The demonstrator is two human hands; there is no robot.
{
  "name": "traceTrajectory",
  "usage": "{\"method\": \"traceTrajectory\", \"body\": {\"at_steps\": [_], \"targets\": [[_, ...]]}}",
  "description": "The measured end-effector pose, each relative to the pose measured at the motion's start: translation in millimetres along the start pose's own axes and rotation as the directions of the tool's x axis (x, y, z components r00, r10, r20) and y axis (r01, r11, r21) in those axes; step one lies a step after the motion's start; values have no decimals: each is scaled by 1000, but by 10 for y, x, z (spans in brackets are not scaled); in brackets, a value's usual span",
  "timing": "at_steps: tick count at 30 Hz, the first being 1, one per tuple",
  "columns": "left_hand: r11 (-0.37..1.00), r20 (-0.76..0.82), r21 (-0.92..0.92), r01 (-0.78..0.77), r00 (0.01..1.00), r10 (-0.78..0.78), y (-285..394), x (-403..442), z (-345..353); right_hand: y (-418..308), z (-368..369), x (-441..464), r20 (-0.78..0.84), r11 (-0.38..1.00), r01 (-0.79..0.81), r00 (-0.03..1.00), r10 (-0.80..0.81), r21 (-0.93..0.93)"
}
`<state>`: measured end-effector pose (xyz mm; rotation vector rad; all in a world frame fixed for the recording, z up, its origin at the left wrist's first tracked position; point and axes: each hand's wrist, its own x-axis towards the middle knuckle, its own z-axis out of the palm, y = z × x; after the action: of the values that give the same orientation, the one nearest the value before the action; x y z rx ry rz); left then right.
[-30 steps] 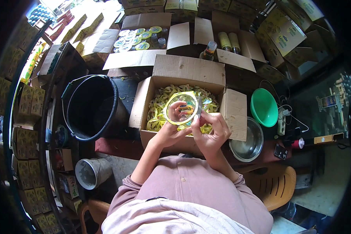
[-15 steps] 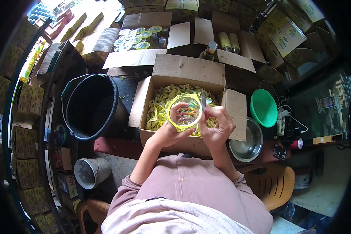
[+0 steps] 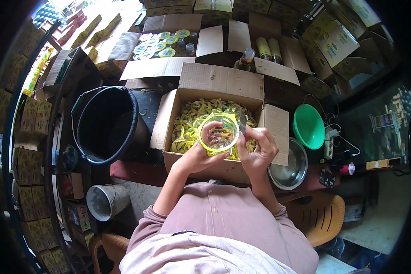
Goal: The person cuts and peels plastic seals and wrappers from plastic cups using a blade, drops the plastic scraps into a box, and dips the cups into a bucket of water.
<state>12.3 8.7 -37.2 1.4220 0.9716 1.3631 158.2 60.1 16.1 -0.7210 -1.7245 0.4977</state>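
A clear plastic cup (image 3: 220, 131) with a yellow rim and a printed label is held by my left hand (image 3: 192, 158), its open mouth toward me. My left fingers wrap around its side and show through the clear wall. Beside the cup's right edge, my right hand (image 3: 258, 150) pinches a knife (image 3: 243, 121) with its blade pointing up, slightly blurred. Whether the blade touches the rim I cannot tell. Both hands are above an open cardboard box (image 3: 221, 83) filled with yellow-green printed plastic strips (image 3: 185, 119).
A dark bucket (image 3: 133, 114) stands left, a grey bucket (image 3: 96, 203) below it. To the right are a green bowl (image 3: 308, 125) and a metal bowl (image 3: 290, 170). Behind, one open box holds lidded cups (image 3: 162, 43); a bottle (image 3: 245, 60) stands near another holding bottles (image 3: 268, 49).
The cup has shifted slightly right and down in my left hand. My right hand and the knife have moved a little right, and the blade now looks blurred.
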Motion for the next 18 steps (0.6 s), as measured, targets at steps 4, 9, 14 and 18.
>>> {"method": "traceTrajectory", "body": {"at_steps": [4, 9, 14, 18], "targets": [[999, -24, -40, 7, 1000, -8, 27, 4, -11, -6, -16, -127, -12, 1000, -31, 999, 31, 1], [1000, -21, -6, -24, 999, 24, -30, 2, 0, -73, 7, -160, -8, 998, -19, 1000, 19, -60], [991, 34, 136, 12, 999, -17, 5, -11, -29, -24, 9, -139, -22, 993, 27, 999, -30, -117], [979, 49, 202, 12, 999, -23, 30, -13, -26, 4, -30, -38, 15, 999, 10, 1000, -9, -47]]}}
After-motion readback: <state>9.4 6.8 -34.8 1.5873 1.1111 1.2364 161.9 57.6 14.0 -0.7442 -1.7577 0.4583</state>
